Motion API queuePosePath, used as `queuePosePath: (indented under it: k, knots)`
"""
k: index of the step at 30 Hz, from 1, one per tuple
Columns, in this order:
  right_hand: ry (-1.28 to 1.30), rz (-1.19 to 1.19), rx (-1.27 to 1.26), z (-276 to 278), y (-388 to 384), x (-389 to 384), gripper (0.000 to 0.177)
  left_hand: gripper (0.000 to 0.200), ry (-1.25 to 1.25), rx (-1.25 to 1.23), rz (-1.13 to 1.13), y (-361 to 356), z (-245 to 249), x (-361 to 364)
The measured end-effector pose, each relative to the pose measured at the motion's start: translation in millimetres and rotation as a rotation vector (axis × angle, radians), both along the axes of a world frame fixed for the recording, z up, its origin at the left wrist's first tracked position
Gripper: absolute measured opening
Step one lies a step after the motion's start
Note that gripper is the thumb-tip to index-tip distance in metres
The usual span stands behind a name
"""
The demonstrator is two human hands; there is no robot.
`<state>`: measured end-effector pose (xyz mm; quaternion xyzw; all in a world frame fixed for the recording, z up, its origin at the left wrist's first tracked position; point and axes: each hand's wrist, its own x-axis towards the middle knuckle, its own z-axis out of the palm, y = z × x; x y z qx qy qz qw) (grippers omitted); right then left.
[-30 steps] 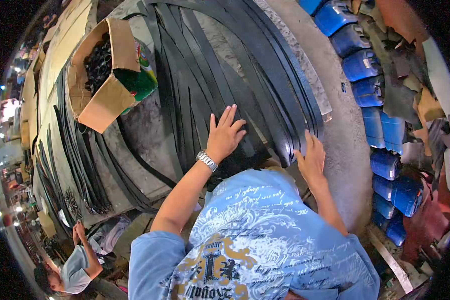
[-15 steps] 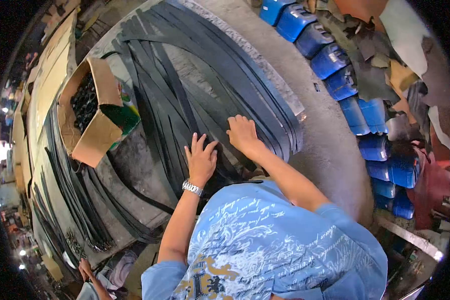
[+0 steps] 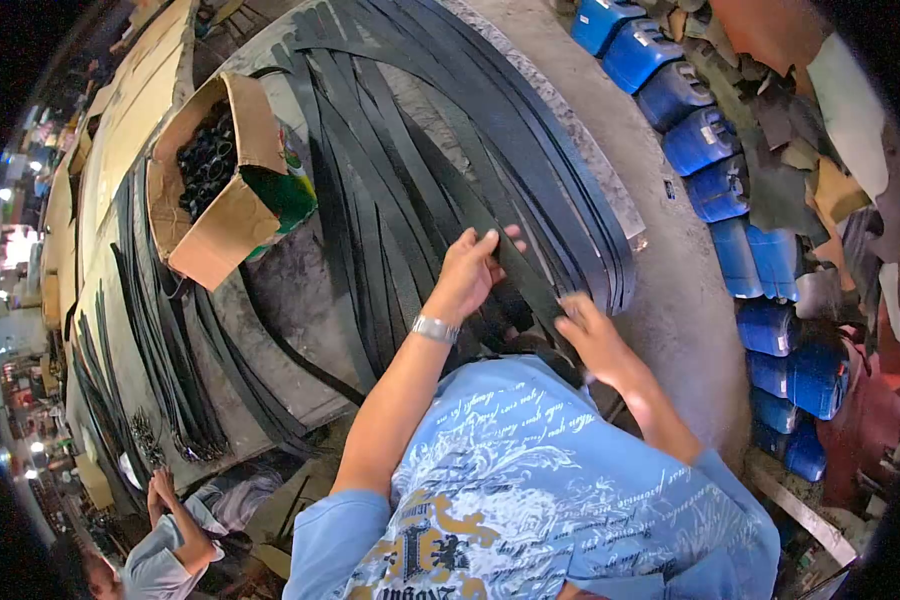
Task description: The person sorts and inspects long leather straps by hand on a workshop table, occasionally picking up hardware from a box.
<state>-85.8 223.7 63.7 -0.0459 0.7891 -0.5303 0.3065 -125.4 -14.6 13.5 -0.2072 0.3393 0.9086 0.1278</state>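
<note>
A broad black leather strap [image 3: 520, 266] runs raised between my two hands, slanting from the pile toward my body. My left hand [image 3: 467, 273], with a metal watch on its wrist, is closed on the strap, its thumb on top and fingertips showing past the far edge. Closer to me, my right hand [image 3: 598, 338] grips the same strap near its lower end; these fingers are slightly blurred. Under and around both hands lie many long black straps [image 3: 390, 215], crossing one another on the worktable.
Left of the pile stands an open cardboard box [image 3: 215, 245] of small black pieces. Bundled straps [image 3: 165, 350] hang over the table's left side, near another person's hands [image 3: 160, 487]. Blue jerrycans [image 3: 705, 140] and leather pieces [image 3: 780, 190] line the floor at right.
Both hands have come off the pile's surface, and a strap is now lifted between them. My left hand moved right and upward; my right hand moved right and closer to my body.
</note>
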Motion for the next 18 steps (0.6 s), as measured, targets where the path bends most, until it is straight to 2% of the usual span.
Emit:
queuePosePath:
  k: [2, 4, 8, 13, 18]
  knots:
    - [0.010, 0.028, 0.091, -14.8, 49.3, 30.3, 0.036, 0.025, 0.006, 0.009, 0.018, -4.3, -16.0, -20.9]
    - [-0.137, 0.029, 0.341, -11.0, 91.1, 52.0, 0.035, 0.025, 0.000, -0.016, 0.034, -4.9, -34.1, -34.9]
    - [-0.132, 0.247, 0.925, -73.5, 196.9, 125.0, 0.031, 0.024, -0.008, -0.049, 0.022, -4.9, -57.9, -49.3]
    - [-0.217, 0.253, 1.084, -96.7, 258.2, 196.3, 0.027, 0.023, 0.036, -0.114, -0.026, -9.1, -53.6, -56.4]
    - [-0.331, 0.194, 1.106, -114.2, 276.0, 233.1, 0.027, 0.024, 0.180, -0.317, 0.026, -11.5, 6.8, -83.3]
